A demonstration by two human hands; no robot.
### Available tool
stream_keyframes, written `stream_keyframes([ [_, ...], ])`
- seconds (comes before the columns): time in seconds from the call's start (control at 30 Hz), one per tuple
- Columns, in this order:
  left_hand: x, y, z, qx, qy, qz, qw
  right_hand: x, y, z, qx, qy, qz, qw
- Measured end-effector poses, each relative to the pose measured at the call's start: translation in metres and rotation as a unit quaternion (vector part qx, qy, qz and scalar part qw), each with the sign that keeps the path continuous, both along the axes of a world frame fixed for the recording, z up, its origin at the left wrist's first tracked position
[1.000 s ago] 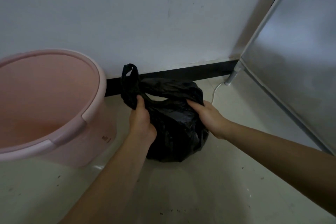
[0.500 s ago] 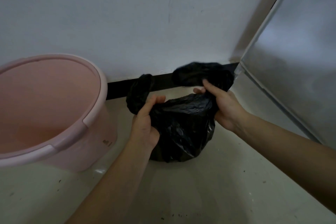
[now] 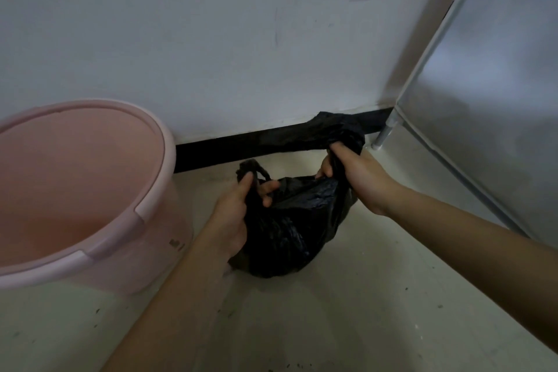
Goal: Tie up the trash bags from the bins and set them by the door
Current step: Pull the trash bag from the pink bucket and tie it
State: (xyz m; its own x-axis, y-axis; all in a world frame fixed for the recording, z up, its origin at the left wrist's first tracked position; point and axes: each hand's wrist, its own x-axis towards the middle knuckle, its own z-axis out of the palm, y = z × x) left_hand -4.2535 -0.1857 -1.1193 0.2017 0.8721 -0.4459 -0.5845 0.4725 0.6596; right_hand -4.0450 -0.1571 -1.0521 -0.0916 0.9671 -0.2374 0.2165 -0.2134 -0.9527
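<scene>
A black trash bag (image 3: 290,229) sits on the pale floor near the wall. My left hand (image 3: 234,214) grips the bag's left handle loop, which sticks up just above my thumb. My right hand (image 3: 350,172) is closed on the bag's right handle, and that handle is stretched up and out toward the black skirting. The bag's mouth is drawn together between my two hands. What is inside the bag is hidden.
An empty pink plastic bin (image 3: 81,190) stands on the floor to the left, close to my left forearm. A metallic cabinet or fridge (image 3: 489,93) rises on the right, its leg (image 3: 383,133) near the bag. A white wall with black skirting (image 3: 217,148) is straight ahead.
Both hands have gathered the bag's two handles and pulled them apart. The right hand has moved up and right with its handle; the left handle has been bunched into a small loop.
</scene>
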Motion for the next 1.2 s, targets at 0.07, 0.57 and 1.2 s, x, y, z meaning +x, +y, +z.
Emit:
stream_keyframes([
  [0.07, 0.003, 0.0, 0.001, 0.021, 0.072, -0.042, 0.996, -0.005, -0.001, 0.0, 0.03, -0.028, 0.027, 0.999],
  [0.57, 0.013, -0.011, 0.01, 0.073, 0.119, -0.102, 0.985, 0.011, -0.007, -0.047, 0.238, -0.551, 0.38, 0.704],
  [1.2, -0.01, -0.02, 0.009, 0.14, 0.117, -0.204, 0.962, 0.012, -0.017, -0.038, 0.307, -0.501, 0.415, 0.695],
])
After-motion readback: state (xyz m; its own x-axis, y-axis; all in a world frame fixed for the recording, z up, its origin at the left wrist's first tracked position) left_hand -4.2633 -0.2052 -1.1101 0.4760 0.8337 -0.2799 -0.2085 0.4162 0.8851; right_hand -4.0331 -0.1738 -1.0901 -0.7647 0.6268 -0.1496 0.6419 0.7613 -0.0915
